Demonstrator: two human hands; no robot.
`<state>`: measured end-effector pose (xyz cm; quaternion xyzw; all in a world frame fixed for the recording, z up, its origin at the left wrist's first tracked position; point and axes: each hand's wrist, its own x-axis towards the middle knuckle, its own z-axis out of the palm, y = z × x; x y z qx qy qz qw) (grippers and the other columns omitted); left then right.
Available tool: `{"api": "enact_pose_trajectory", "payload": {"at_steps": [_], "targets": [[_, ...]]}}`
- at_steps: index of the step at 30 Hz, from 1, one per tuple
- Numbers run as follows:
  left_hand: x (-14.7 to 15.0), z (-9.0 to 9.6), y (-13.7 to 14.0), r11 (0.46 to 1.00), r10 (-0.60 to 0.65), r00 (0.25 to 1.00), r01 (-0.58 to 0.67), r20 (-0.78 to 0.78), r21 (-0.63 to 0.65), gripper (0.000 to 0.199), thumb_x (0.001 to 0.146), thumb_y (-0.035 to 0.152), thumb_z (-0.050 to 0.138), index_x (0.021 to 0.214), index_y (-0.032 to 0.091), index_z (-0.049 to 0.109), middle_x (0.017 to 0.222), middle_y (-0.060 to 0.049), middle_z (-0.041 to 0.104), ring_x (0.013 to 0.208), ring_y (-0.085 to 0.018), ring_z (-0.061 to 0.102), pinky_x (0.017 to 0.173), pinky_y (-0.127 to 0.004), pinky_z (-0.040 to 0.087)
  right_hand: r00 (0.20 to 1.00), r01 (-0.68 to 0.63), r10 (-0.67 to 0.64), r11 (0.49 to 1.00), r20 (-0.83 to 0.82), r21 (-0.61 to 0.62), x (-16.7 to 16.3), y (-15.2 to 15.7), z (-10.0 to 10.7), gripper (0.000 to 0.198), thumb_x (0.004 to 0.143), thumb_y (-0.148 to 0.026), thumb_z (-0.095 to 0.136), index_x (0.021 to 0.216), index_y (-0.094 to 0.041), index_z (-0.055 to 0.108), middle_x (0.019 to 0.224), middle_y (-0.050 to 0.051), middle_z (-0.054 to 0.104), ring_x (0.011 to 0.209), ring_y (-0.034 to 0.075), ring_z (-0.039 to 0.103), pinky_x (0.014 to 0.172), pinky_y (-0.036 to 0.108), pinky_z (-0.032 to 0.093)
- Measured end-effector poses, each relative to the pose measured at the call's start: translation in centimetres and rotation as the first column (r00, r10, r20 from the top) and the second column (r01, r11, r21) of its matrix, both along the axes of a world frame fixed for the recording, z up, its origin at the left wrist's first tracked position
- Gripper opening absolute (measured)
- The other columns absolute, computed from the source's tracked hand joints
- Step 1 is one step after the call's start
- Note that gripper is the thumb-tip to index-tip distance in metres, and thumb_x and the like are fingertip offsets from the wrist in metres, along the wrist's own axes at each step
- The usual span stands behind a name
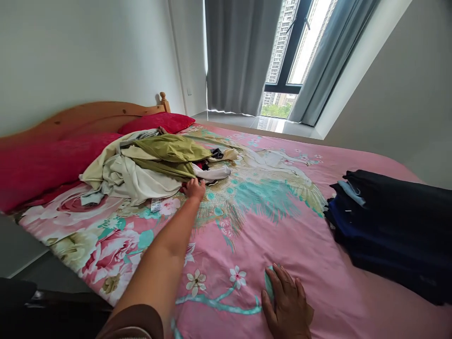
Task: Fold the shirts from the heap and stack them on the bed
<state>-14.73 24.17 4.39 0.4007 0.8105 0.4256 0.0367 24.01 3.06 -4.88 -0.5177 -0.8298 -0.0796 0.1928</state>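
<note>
Bed (300, 235), pink flowered cover, bearing all items below.
Heap of clothes (155, 160), loose, near the red pillows (158, 122): olive garment (173, 148) on top, cream garment (123, 179) spread beneath, white piece (217, 173) at the near right edge.
Left hand (195, 189): at the heap's near edge, fingers touching cloth; whether its grip is closed, cannot tell.
Right hand (286, 301): palm down on the cover, grip released, fingers extended.
Stack of dark clothes (395, 230): layered, far right, well apart from the heap.
</note>
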Motion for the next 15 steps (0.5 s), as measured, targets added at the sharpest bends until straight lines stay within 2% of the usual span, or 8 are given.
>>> {"api": "enact_pose_trajectory", "payload": {"at_steps": [2,5,8,10,12,14,15], "targets": [[1.7,-1.1,-1.3,0.999,-0.011,1.0,0.01,0.022,0.032,0.032,0.088,0.034,0.046,0.105,0.016,0.066,0.115,-0.014,0.063,0.115,-0.025,0.052,0.093,-0.037,0.042,1.0,0.015,-0.015,1.0,0.001,-0.019,-0.1,0.0,0.0,0.046,0.087,-0.043,0.044,0.128,-0.027,0.054,0.138,0.006,0.049,0.128,0.026,0.042,0.109,0.049,0.023],[3.8,-2.3,-5.0,0.995,-0.031,0.997,0.023,0.073,0.1,0.038,0.092,0.033,0.033,0.104,0.017,0.066,0.106,-0.012,0.067,0.106,-0.022,0.058,0.091,-0.034,0.045,1.0,0.017,-0.017,0.999,-0.007,-0.032,-0.2,-0.1,0.3,0.045,0.087,-0.042,0.043,0.127,-0.027,0.055,0.137,0.005,0.05,0.128,0.025,0.042,0.109,0.049,0.023],[6.4,-2.5,-10.6,0.986,-0.052,0.993,0.034,0.107,0.162,0.046,0.094,0.034,0.024,0.103,0.017,0.066,0.103,-0.01,0.069,0.1,-0.02,0.062,0.088,-0.033,0.048,1.0,0.018,-0.019,0.999,-0.023,-0.034,-0.4,-0.3,0.6,0.045,0.087,-0.042,0.042,0.127,-0.025,0.055,0.137,0.005,0.051,0.127,0.025,0.042,0.109,0.049,0.022],[9.2,-2.5,-15.5,0.977,-0.123,0.985,0.097,0.125,0.191,0.044,0.094,0.036,0.026,0.097,0.019,0.067,0.096,-0.008,0.07,0.091,-0.019,0.064,0.082,-0.033,0.051,0.999,0.027,-0.028,0.999,-0.04,-0.031,-0.5,-0.4,0.7,0.046,0.086,-0.043,0.042,0.126,-0.025,0.056,0.136,0.006,0.051,0.127,0.025,0.042,0.109,0.05,0.022],[13.2,-3.1,-21.0,0.901,-0.414,0.892,0.373,0.183,0.223,0.038,0.093,0.038,0.034,0.086,0.022,0.068,0.086,-0.006,0.07,0.083,-0.019,0.065,0.078,-0.033,0.052,0.998,0.032,-0.034,0.999,-0.059,-0.027,-0.6,-0.5,0.6,0.046,0.085,-0.043,0.043,0.125,-0.024,0.057,0.135,0.006,0.052,0.126,0.025,0.043,0.108,0.05,0.022],[17.6,-4.2,-26.3,0.766,-0.643,0.735,0.619,0.217,0.174,0.034,0.093,0.037,0.037,0.082,0.027,0.068,0.078,-0.004,0.069,0.075,-0.018,0.065,0.068,-0.033,0.054,0.997,0.035,-0.037,0.999,-0.072,-0.027,-0.6,-0.6,0.4,0.046,0.085,-0.042,0.043,0.124,-0.024,0.057,0.135,0.007,0.052,0.126,0.025,0.043,0.108,0.05,0.022],[19.6,-4.8,-28.7,0.687,-0.726,0.667,0.709,0.165,0.157,0.03,0.092,0.037,0.041,0.081,0.031,0.068,0.075,-0.002,0.068,0.073,-0.018,0.065,0.063,-0.033,0.053,0.996,0.037,-0.039,0.999,-0.074,-0.032,-0.6,-0.7,0.4,0.045,0.085,-0.042,0.043,0.123,-0.024,0.058,0.135,0.007,0.052,0.126,0.025,0.043,0.108,0.049,0.022]]}}
